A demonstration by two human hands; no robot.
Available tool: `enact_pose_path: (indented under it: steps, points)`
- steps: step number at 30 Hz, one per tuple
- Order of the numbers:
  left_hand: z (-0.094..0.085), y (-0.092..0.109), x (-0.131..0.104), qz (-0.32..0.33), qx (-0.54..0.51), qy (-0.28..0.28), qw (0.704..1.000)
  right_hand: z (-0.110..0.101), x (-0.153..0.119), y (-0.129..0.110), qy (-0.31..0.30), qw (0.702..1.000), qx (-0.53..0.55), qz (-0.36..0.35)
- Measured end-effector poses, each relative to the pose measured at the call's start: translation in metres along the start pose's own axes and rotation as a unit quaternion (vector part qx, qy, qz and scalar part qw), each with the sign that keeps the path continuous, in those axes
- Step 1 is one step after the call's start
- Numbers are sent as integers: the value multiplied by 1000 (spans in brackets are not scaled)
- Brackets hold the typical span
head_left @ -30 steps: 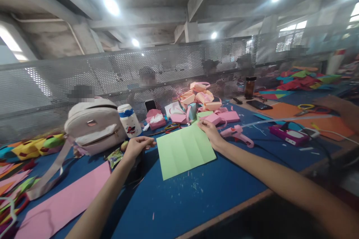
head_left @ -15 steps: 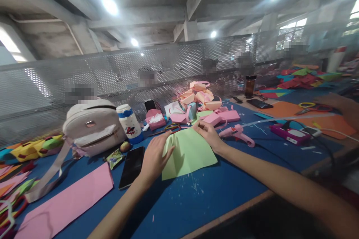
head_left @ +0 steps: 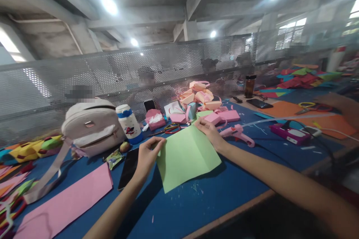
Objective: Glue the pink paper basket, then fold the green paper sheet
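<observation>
A light green sheet of paper spans the gap between my hands, with a faint crease toward its right side. My left hand pinches its upper left corner. At the top right corner, my right hand grips the sheet between thumb and fingers. Just right of that hand lies a pink hot glue gun. Beside my left wrist is a black phone, partly covered by the hand. Scissors lie behind the sheet.
Behind are folded paper pieces, a pink tissue pack, a bottle and a backpack. Pink paper lies at left. A purple box with cables sits at right, near another person's blurred hand.
My left hand has moved left, from lying on the paper to pinching its corner. The green sheet is now spread flatter and wider. My right hand stays almost in place.
</observation>
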State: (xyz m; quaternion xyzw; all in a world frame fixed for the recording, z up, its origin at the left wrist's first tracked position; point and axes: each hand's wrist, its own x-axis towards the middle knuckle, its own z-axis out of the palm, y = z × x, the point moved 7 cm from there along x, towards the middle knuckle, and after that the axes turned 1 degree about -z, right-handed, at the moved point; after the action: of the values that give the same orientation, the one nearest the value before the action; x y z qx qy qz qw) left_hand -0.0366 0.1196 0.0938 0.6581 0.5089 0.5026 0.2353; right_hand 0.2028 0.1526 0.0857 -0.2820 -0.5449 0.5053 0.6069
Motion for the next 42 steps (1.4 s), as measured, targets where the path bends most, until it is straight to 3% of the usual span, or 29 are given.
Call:
enact_pose_path:
  steps: [3, 8, 15, 20, 26, 34, 42]
  points:
    - [0, -14, 1, -77, -54, -14, 995, -2, 3, 10, 4, 1000, -17, 15]
    - [16, -37, -3, -191, -116, -86, 971, -1, 0, 23, -23, 996, -73, 45]
    - [19, -54, -3, -247, -123, -119, 954, -2, 3, 31, -46, 985, -164, 26]
    - [20, -52, -3, -245, -110, -131, 954, -1, 7, 28, -75, 968, -237, -24]
    - [25, -46, -7, -231, -98, -155, 956, 10, 2, 33, -135, 954, -265, -33]
    - [35, -47, -9, -211, -73, -188, 956, 20, -3, 36, -182, 954, -236, -12]
    - [36, -42, -8, -134, 4, -208, 969, 18, -4, 47, -197, 951, -236, 22]
